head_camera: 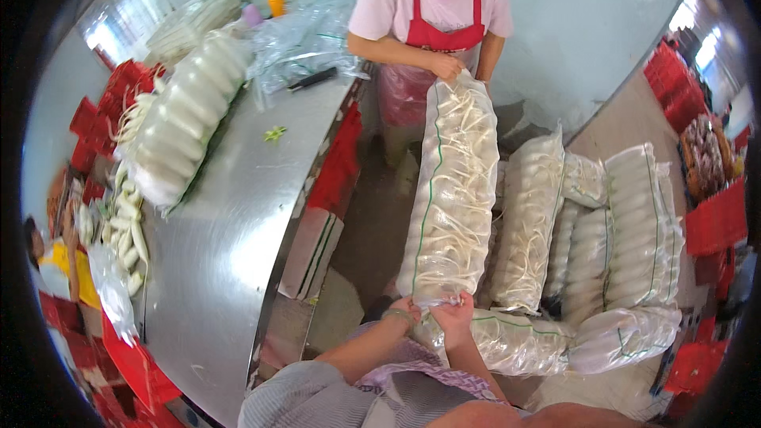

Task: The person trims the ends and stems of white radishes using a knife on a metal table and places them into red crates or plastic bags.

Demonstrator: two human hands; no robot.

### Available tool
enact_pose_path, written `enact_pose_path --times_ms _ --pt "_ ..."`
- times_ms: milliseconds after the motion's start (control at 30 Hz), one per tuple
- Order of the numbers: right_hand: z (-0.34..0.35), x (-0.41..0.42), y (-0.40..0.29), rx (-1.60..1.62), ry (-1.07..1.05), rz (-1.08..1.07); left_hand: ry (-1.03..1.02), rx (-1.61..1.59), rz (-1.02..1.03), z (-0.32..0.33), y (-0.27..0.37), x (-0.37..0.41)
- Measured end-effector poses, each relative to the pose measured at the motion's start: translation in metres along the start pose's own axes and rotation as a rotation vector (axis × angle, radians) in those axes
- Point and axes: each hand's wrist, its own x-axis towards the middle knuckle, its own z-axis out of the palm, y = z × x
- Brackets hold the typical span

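A long clear plastic bag packed with white radishes [455, 190] stretches out in front of me, thin root tails facing up and a green line down one side. My left hand [405, 310] grips the left corner of its near end. At the right of the same end, my right hand [453, 311] pinches the gathered plastic. A person in a red apron [446, 35] holds the far end with one hand; their other hand is partly hidden behind the bag. Beneath and to the right lie several more filled bags [523, 220], stacked beside my legs.
On my left is a metal table [238, 220] bearing another filled bag [184, 113], loose white radishes [128, 232], a black-handled knife [312, 79] and plastic sheeting [315, 30]. Red crates [716, 220] stand at the far right. Another person in yellow [65, 267] is at far left.
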Motion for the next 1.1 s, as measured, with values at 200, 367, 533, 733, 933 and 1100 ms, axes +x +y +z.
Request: enact_pose_path --times_ms 200,367,533,733,933,1100 --pt "0.043 -0.108 0.078 -0.048 -0.470 0.330 -0.034 -0.141 0.173 -0.009 0.024 -0.208" --pt "0.113 -0.235 0.183 -0.200 -0.313 0.366 -0.117 -0.058 0.294 -0.053 0.051 -0.370" --pt "0.171 -0.335 0.296 -0.229 -0.394 0.480 -0.369 -0.039 0.563 -0.099 0.104 -0.510" --pt "0.144 -0.277 0.445 -0.149 -0.504 0.875 -0.466 -0.197 0.784 -0.224 0.203 -0.534" --pt "0.106 -0.241 0.476 -0.866 -0.554 0.926 -0.197 -0.302 0.872 -0.311 0.266 -0.501" --pt "0.160 -0.207 0.418 -1.535 -1.019 0.313 -0.437 -0.493 0.836 -0.349 0.310 -0.492"
